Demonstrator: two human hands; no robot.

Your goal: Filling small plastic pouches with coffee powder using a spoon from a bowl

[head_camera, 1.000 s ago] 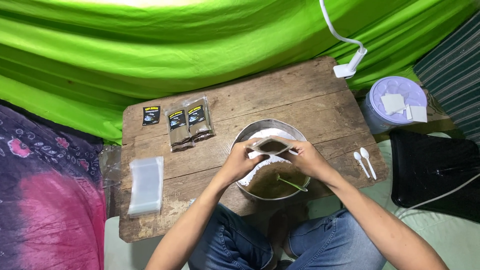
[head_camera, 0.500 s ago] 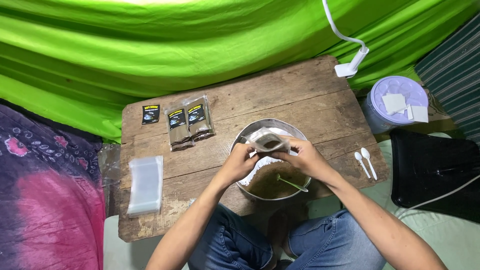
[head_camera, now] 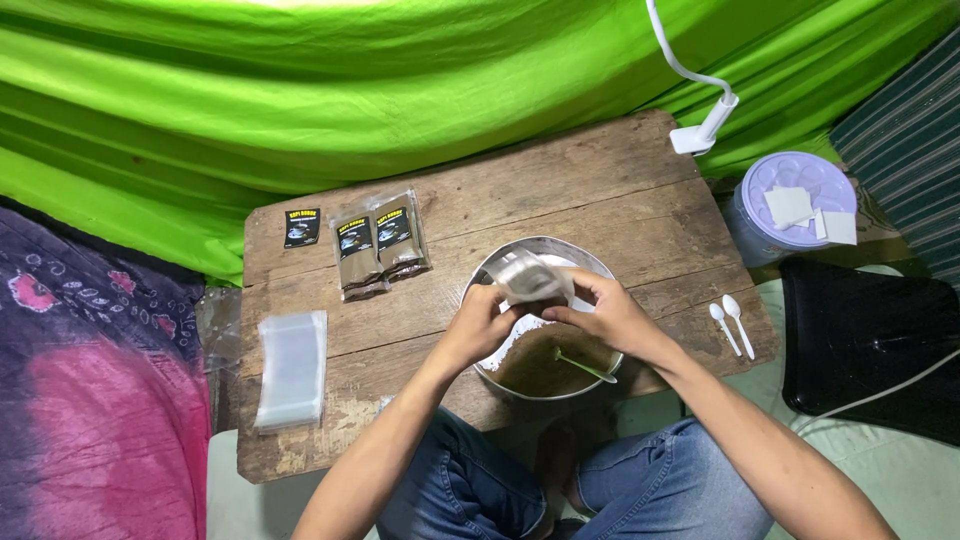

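A clear plastic pouch (head_camera: 528,277) with brown powder in its bottom is held above a metal bowl (head_camera: 601,272) on the wooden table (head_camera: 560,195). My left hand (head_camera: 482,322) grips the pouch from the left and my right hand (head_camera: 603,311) grips it from the right. The pouch is tipped so that its mouth faces up and left. Inside the bowl lie brown and white powder and a green spoon (head_camera: 585,366).
Two filled dark-labelled packets (head_camera: 378,243) and a small black label (head_camera: 302,227) lie at the table's back left. A stack of empty clear bags (head_camera: 292,366) sits at the left edge. Two white spoons (head_camera: 732,324) lie at the right, a lidded lilac tub (head_camera: 790,204) beyond.
Both hands have turned the pouch from held flat and stretched wide to bunched and tipped up. They stayed over the bowl.
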